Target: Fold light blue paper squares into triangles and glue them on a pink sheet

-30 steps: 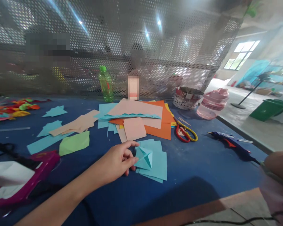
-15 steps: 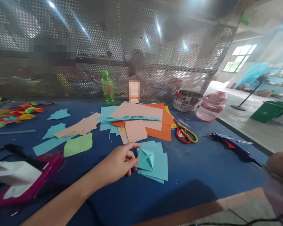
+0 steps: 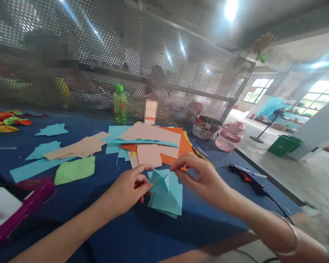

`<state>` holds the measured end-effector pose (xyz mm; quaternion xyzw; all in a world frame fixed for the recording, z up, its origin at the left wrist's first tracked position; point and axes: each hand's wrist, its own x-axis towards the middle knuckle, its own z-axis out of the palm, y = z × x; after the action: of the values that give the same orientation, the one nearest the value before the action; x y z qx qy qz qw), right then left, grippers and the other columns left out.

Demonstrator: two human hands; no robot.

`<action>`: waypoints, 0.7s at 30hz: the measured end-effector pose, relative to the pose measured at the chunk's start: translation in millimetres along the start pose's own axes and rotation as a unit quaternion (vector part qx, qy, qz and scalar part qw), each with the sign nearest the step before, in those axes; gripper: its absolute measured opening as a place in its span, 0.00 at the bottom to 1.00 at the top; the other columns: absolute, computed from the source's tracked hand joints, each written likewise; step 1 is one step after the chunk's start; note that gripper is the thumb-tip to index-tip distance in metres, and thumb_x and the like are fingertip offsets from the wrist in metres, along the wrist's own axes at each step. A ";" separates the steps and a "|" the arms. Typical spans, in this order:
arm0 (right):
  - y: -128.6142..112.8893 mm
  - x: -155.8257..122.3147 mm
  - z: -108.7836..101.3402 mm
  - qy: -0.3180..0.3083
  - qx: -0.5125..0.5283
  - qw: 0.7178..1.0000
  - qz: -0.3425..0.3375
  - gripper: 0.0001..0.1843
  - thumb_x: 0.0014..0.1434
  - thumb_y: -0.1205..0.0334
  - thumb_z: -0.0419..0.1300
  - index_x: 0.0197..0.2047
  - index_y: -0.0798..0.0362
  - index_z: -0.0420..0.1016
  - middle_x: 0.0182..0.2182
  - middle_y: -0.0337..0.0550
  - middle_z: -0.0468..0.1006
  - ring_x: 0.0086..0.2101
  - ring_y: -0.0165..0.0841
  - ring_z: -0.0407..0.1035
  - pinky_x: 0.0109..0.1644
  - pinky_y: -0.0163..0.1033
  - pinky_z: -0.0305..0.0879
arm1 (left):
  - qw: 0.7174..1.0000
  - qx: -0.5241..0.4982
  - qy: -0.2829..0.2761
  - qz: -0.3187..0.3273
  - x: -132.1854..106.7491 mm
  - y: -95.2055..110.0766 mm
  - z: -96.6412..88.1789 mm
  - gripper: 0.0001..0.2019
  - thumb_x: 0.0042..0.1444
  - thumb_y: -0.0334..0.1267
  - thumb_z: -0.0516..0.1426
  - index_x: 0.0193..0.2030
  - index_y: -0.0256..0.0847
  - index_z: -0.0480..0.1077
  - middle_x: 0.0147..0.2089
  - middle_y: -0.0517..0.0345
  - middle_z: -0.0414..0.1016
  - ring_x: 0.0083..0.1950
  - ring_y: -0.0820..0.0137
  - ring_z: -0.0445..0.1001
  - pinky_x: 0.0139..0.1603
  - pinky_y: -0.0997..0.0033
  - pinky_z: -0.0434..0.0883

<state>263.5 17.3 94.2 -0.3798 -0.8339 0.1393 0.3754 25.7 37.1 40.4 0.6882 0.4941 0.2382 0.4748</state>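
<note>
My left hand (image 3: pixel 133 186) holds a light blue folded paper (image 3: pixel 162 179) at its left side, thumb and forefinger bent around the edge. Raised creases stand up in the middle of this folded piece. Under it lies a small stack of light blue paper squares (image 3: pixel 170 204) with uneven edges. Just to the upper right of the folded paper is my right hand (image 3: pixel 199 173), slightly blurred. Its thumb and forefinger point toward the paper with a gap between them, and nothing shows in them. Whether its fingertips touch the paper is unclear.
Behind are pink sheets (image 3: pixel 164 133), an orange sheet (image 3: pixel 168 159) and a green bottle (image 3: pixel 120 106). Scissors (image 3: pixel 205 159) are partly hidden by my right hand. At right lie a glue gun (image 3: pixel 246 175) and a pink jug (image 3: pixel 230 135); at left, green paper (image 3: pixel 75 171) and a magenta object (image 3: pixel 40 197).
My right hand has come in from the right edge to beside the folded paper. My left hand keeps hold of the paper, whose folds now look more raised. The view has shifted right.
</note>
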 end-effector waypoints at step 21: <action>40.5 -20.4 51.5 -0.192 0.068 0.979 -0.008 0.10 0.60 0.76 0.65 0.39 0.51 0.77 0.35 0.39 0.81 0.38 0.33 0.73 0.47 0.38 0.68 | 0.978 0.184 0.013 0.100 -9.2 -5.1 2.3 0.11 0.63 0.44 0.56 0.39 0.47 0.80 0.33 0.59 0.80 0.33 0.68 0.76 0.33 0.70 0.67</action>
<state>256.0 32.2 27.6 -0.3124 -0.8822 0.2634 0.2341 21.6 28.1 36.2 0.8067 0.4639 0.1984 0.3077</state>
